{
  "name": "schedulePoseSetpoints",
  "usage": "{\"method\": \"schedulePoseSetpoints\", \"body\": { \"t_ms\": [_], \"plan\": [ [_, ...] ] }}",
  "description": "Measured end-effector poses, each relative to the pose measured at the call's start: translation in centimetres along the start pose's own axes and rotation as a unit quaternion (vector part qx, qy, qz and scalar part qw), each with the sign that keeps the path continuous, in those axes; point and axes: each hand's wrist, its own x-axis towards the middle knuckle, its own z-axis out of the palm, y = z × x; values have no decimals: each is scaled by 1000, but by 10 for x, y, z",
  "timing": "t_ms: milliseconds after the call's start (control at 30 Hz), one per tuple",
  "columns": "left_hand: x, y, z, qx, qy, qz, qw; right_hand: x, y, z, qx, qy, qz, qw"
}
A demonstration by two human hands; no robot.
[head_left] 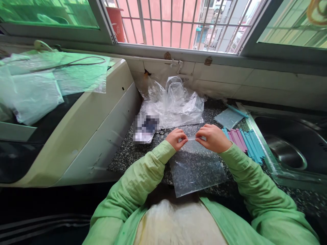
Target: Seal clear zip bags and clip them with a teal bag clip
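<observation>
A clear plastic bag (198,170) hangs from both hands over the front of the speckled counter. My left hand (176,139) pinches its top edge with fingers closed. A short way to the right, my right hand (213,137) pinches the same edge, also closed. The strip of edge between the two hands is pulled roughly straight. Just right of my right hand lies a row of blue and pink plastic bag-sealing clips (246,143). Behind them is a small clear bag (228,118) with a blue clip (237,111) along its edge.
Crumpled clear plastic bags (176,102) lie at the back of the speckled counter (122,154). A blurred-out card (146,129) sits left of my hands. A metal sink (286,151) is at right, a bulky white appliance (102,129) at left. A barred window (168,22) is behind.
</observation>
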Motion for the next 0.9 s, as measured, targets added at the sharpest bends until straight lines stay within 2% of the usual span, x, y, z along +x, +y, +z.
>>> {"method": "schedulePoseSetpoints", "body": {
  "t_ms": [333, 900],
  "plan": [
    [0, -2, 1, 2, 9, 12, 1000, 3, -1, 3, 4, -4, -8, 1000],
    [0, -3, 1, -2, 7, -13, 1000, 2, 0, 5, -7, -2, -10, 1000]
  ]
}}
